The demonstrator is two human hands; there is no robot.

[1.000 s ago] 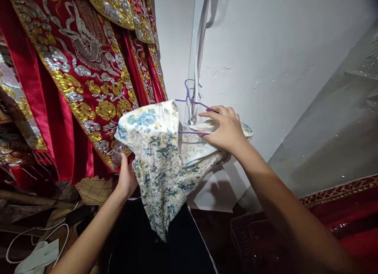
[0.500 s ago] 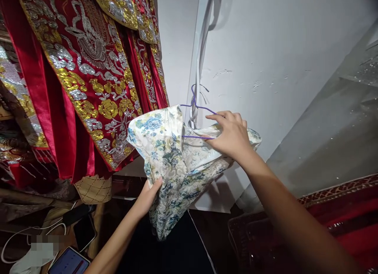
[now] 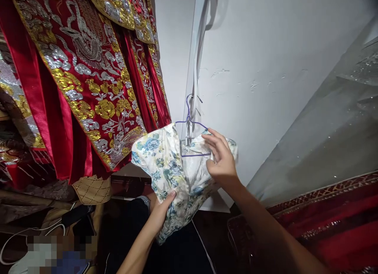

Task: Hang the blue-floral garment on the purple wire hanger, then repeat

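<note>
A white garment (image 3: 159, 152) with blue and green flowers hangs on a thin purple hanger (image 3: 188, 118). Its open V neckline faces me, and the hanger's lower bar crosses the opening. My left hand (image 3: 163, 209) holds the garment's side, thumb in front and the other fingers hidden behind the cloth. On the other side, my right hand (image 3: 221, 160) is curled round the neckline edge near the shoulder, just below the hanger's sloping arm. The hanger's hook stands in front of a narrow white strip (image 3: 195, 53) along the wall; whether it is hooked on there I cannot tell.
Red costumes (image 3: 88, 81) with gold and silver embroidery hang at left. A white wall (image 3: 254, 49) is behind the garment. At right are a translucent sheet (image 3: 313, 132) and red cloth (image 3: 348, 226). A white cable (image 3: 14, 230) lies at lower left.
The garment and hanger have come down and slightly left, with the neckline turned more towards me. My right hand has moved down and left; its fingers are more curled. My left hand has shifted right.
</note>
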